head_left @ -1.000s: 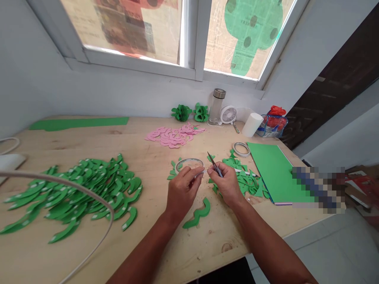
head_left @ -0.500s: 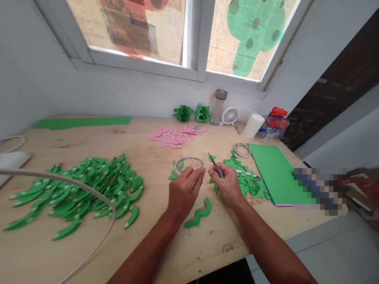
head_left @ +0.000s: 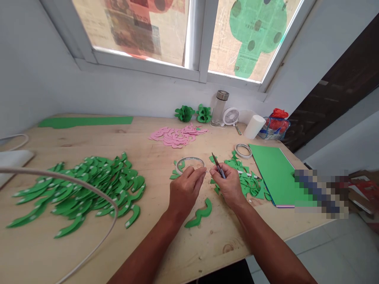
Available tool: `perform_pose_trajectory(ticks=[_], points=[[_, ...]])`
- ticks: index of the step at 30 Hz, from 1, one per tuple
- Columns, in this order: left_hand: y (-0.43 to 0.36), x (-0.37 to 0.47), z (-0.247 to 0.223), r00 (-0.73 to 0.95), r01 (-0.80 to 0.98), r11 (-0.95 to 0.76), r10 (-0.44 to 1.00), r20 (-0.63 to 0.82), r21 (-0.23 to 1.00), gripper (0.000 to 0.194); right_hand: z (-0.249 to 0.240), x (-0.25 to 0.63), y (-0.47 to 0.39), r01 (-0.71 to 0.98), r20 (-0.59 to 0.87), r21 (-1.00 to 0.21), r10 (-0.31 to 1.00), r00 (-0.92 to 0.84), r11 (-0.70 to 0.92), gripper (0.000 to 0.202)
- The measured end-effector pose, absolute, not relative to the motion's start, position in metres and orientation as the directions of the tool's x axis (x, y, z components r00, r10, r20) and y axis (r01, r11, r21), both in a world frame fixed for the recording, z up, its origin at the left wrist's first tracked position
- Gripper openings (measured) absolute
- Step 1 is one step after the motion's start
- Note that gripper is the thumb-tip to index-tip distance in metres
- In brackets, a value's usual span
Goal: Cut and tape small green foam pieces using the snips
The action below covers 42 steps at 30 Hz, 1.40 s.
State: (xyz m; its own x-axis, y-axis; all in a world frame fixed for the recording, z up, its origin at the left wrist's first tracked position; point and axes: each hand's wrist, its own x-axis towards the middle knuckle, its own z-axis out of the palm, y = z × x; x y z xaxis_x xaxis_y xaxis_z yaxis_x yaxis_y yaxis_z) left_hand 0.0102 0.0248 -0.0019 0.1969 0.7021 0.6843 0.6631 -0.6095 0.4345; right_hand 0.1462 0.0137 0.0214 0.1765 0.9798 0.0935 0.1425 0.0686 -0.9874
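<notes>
My left hand (head_left: 185,187) is closed, fingers pinched at the near side of a thin roll of white tape (head_left: 178,162). A small whitish bit shows at its fingertips, beside the right hand's. My right hand (head_left: 227,183) is closed around a pair of scissors (head_left: 217,163), blades pointing away from me; its thumb and fingertip also pinch close to that whitish bit. Between my forearms, a wavy green paper piece (head_left: 201,215) lies on the wooden table (head_left: 160,221). Green paper scraps (head_left: 247,183) lie beyond and right of my right hand.
Left lies a heap of green paper pieces (head_left: 91,189) with white tabs, crossed by a cable (head_left: 97,193). Pink cutouts (head_left: 174,136) lie behind. A second tape roll (head_left: 243,150) and green sheets (head_left: 278,173) are right. A glass bottle (head_left: 218,110) and small fan (head_left: 231,116) stand at the wall.
The scissors have turned slightly in my right hand and their blades show a little more apart. Both hands stay nearly in place; the view has shifted slightly.
</notes>
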Motion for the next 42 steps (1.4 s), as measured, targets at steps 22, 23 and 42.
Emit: perform_pose_trajectory(ticks=[22, 23, 42], points=[[0.025, 0.01, -0.001, 0.203, 0.686, -0.595, 0.709, 0.675, 0.419, 0.026, 0.024, 0.146, 0.012, 0.195, 0.123, -0.977, 0.979, 0.165, 0.09, 0.021], [0.025, 0.009, -0.001, 0.2, 0.689, -0.591, 0.711, 0.674, 0.419, 0.025, 0.025, 0.146, 0.012, 0.196, 0.124, -0.976, 0.979, 0.161, 0.092, 0.02], [0.03, 0.011, 0.014, -0.091, -0.215, -0.091, 0.993, 0.073, 0.972, 0.021, 0.016, 0.144, 0.014, 0.282, 0.155, -0.954, 0.971, 0.182, 0.1, 0.025]])
